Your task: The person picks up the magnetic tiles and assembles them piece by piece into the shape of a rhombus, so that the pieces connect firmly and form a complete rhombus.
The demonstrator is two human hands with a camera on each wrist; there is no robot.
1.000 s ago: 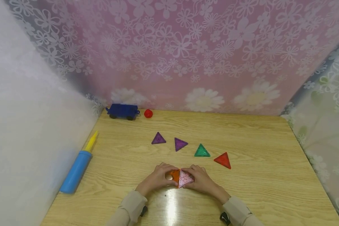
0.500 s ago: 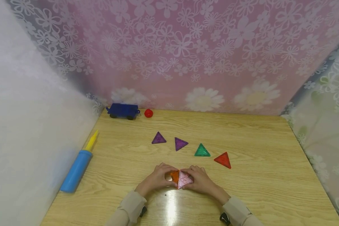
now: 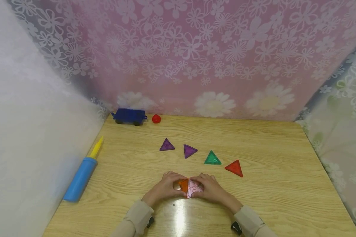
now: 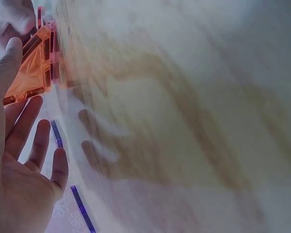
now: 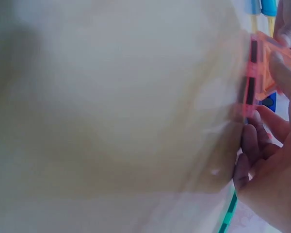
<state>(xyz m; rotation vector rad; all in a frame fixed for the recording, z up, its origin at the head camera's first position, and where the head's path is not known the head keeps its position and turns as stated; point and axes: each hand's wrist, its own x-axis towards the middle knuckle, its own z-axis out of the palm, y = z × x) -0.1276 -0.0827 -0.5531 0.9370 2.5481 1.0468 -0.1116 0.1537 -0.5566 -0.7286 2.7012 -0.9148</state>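
Note:
A see-through orange triangular magnetic tile (image 3: 184,185) is pinched between the thumb and fingers of my left hand (image 3: 165,188). Against its right side stands a pink triangular magnetic tile (image 3: 193,188), which my right hand (image 3: 212,191) pinches by its upper and lower corners. The two tiles meet along one edge, just in front of me, low over the wooden table (image 3: 284,184). In the left wrist view the orange tile (image 4: 31,70) stands tilted, with the remaining fingers of the left hand spread below it. The right wrist view shows the pink tile's edge (image 5: 250,73) beside the right fingers.
Beyond the hands lie two purple triangles (image 3: 166,144) (image 3: 190,151), a green triangle (image 3: 212,158) and a red triangle (image 3: 235,168). A blue toy wagon (image 3: 129,117) and a small red ball (image 3: 156,118) are at the back. A blue-and-yellow hand pump (image 3: 81,177) lies along the left edge.

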